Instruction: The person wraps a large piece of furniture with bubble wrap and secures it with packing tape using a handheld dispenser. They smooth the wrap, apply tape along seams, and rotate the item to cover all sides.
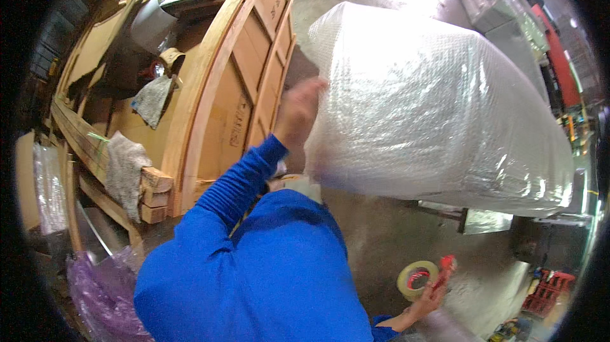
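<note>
A large bulky item wrapped in clear bubble wrap [438, 113] takes up the middle and right; what is inside is hidden. At its left side is my left hand [300, 112], smeared by motion, its fingertips near the edge of the wrap. I cannot tell whether they touch it. Low on the right, my right hand [427, 304] is closed round the handle of a red tape dispenser [447, 268]. The dispenser carries a wide roll of clear yellowish tape [406, 281] and is held apart from the wrapped item.
A wooden crate [219, 97] stands close on my left, with a grey rag [126, 174] over its corner. Purple plastic wrap [105, 291] lies at the lower left. A red plastic crate [549, 291] sits at the lower right. Concrete floor [368, 234] shows below the wrapped item.
</note>
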Tool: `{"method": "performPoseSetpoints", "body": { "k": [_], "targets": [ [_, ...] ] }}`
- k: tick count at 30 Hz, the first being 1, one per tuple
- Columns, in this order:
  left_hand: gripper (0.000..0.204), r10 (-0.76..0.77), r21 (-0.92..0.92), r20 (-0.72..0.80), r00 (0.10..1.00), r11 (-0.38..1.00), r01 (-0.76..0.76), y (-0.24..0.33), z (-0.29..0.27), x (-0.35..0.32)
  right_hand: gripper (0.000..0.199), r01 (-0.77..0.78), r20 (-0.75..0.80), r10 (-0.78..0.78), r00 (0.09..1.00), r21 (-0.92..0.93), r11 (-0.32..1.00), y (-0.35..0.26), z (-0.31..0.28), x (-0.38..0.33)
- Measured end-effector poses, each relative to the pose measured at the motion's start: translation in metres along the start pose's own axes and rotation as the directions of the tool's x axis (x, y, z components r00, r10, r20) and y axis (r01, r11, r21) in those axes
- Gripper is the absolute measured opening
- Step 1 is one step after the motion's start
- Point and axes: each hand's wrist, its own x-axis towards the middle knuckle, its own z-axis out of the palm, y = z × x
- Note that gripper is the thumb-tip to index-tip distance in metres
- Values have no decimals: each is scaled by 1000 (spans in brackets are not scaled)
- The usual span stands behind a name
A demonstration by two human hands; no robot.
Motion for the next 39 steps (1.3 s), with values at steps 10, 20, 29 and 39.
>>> {"method": "performPoseSetpoints", "body": {
  "k": [10, 20, 29, 39],
  "targets": [
    [70, -731, -115, -119, 672, 682, 722, -147, -38, 15, 65, 253, -707, -186, 682, -10, 967, -29, 35, 38],
    [107, -876, -427, -179, 447, 479, 767, -318, -52, 281, 61, 201, -766, -340, 545, -274, 940, -118, 130, 65],
    [61, -724, 154, -431, 539, 529, 835, -358, 21, 283, 57, 211, -789, -374, 487, -310, 927, -143, 164, 65],
    [78, -898, -4, -171, 406, 412, 911, -394, 27, 286, 52, 151, -835, -368, 410, -335, 930, -171, 202, 58]
  ]
}}
